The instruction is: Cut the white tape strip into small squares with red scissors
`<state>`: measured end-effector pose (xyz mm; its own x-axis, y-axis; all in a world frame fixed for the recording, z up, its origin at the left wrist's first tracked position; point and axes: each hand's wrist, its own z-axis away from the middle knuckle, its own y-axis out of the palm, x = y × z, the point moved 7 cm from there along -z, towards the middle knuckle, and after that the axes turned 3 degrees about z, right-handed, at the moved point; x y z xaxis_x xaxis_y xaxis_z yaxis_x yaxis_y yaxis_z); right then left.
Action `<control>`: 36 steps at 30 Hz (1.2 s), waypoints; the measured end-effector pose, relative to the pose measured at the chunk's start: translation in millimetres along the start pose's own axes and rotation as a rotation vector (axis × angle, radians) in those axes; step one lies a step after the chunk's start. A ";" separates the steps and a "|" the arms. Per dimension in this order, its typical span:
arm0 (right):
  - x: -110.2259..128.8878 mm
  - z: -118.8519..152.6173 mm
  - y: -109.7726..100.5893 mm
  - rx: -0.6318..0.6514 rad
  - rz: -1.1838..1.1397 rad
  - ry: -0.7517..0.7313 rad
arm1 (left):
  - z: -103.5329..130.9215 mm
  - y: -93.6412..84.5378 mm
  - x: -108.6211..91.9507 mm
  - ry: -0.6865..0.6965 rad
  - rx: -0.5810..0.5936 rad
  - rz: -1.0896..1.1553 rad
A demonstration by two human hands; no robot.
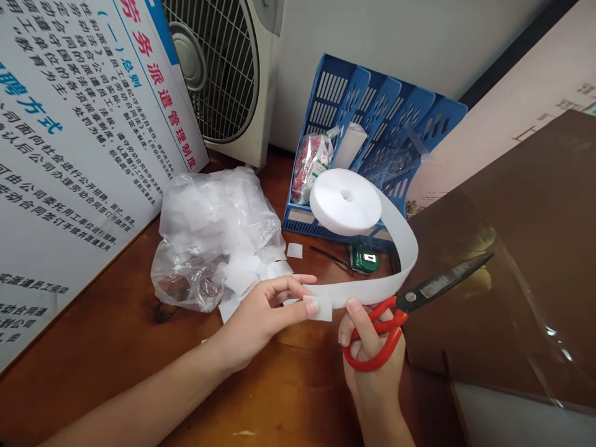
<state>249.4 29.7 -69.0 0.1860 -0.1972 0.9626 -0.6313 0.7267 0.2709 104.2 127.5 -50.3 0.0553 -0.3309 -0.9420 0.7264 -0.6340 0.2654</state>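
A roll of wide white tape, which looks like hook-and-loop tape, stands in front of the blue file rack. Its loose strip curves down the right side and back toward my hands. My left hand pinches a small square piece of white tape at the strip's end; whether the piece is separate from the strip, I cannot tell. In my right hand are scissors with red handles, their dark blades together and pointing up to the right. The right thumb touches the strip's lower edge.
A clear plastic bag with white cut pieces lies left. A green tape measure sits before the blue file rack. Behind are a fan and a printed board; a brown box stands right.
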 end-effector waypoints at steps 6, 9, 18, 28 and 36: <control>-1.5 1.8 3.0 0.032 -0.028 0.004 | -0.5 4.1 9.4 -0.036 -0.032 0.207; -2.7 2.6 3.7 0.046 -0.040 -0.006 | -1.5 2.7 8.2 -0.018 -0.040 0.218; -4.6 3.5 4.2 0.030 -0.056 -0.001 | -3.4 -1.2 11.0 -0.017 -0.116 0.278; -0.5 2.0 -0.5 0.026 -0.022 -0.037 | -3.6 -0.4 9.6 -0.057 -0.103 0.235; -4.9 16.6 8.3 0.039 0.074 0.016 | 0.9 -4.2 5.2 0.049 -0.215 0.095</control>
<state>230.7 25.8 -71.3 0.1495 -0.1329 0.9798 -0.6726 0.7127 0.1992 100.9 127.8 -56.1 0.1601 -0.3441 -0.9252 0.8454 -0.4361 0.3085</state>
